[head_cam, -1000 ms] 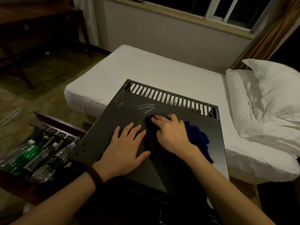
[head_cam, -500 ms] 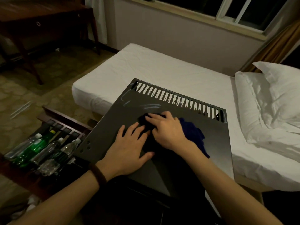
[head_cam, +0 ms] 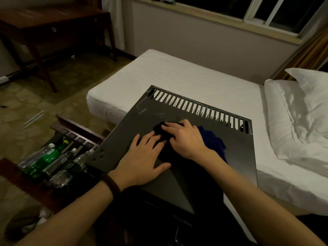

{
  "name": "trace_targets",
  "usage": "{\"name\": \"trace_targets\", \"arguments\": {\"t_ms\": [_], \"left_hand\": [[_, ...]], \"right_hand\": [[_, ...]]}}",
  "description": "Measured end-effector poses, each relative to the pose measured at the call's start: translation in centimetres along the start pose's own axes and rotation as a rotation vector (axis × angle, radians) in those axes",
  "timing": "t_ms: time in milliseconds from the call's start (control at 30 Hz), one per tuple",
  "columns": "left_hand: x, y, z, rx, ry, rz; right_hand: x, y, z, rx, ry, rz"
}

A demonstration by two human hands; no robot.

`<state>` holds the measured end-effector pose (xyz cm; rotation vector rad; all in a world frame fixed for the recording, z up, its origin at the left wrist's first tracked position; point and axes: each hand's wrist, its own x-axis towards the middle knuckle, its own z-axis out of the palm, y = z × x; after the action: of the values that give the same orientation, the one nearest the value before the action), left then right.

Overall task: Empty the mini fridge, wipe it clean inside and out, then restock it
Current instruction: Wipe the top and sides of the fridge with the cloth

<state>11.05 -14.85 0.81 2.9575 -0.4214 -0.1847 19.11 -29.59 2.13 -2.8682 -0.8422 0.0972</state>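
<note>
Wiping the mini fridge top: right hand on cloth, left hand flat beside it.

My right hand (head_cam: 186, 139) presses a dark blue cloth (head_cam: 213, 142) onto the grey top panel of the mini fridge (head_cam: 236, 157), fingers slightly bent over the bunched fabric, the rest of the cloth trailing out to the right of my wrist. My left hand (head_cam: 142, 162) lies flat and spread on the panel, holding nothing, fingertips touching the cloth's near edge. Pale scuff marks (head_cam: 143, 108) show on the panel ahead of my fingers, below the vent slots (head_cam: 198, 108) along the far edge. Bottles (head_cam: 51, 158), clear and green, lie in a wooden rack (head_cam: 78, 126) left of the fridge. A white bed (head_cam: 177, 75) with a pillow (head_cam: 301, 103) stands behind.
</note>
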Motion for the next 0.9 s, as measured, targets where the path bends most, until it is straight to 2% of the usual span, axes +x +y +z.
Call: {"name": "trace_targets", "arguments": {"t_ms": [233, 333, 533, 667, 800, 900], "left_hand": [[0.1, -0.5, 0.0, -0.026, -0.020, 0.025], [0.2, -0.5, 0.1, -0.036, -0.009, 0.020], [0.0, -0.4, -0.4, -0.053, 0.008, 0.024], [0.8, -3.0, -2.7, -0.148, 0.036, 0.032], [2.4, -7.4, -4.2, -0.093, 0.070, 0.038], [3.6, -9.4, -4.3, -0.110, 0.031, 0.087]], "right_hand": [[6.3, 0.9, -1.2, 0.043, 0.028, 0.291], [5.8, 0.4, -1.1, 0.024, 0.011, 0.255], [0.6, -1.5, -0.4, -0.053, -0.080, 0.017], [2.5, -1.7, -0.6, -0.075, -0.063, 0.052], [8.6, -1.8, -0.4, -0.065, -0.025, 0.120], [11.6, -2.1, -0.4, -0.060, -0.021, 0.171]]}}
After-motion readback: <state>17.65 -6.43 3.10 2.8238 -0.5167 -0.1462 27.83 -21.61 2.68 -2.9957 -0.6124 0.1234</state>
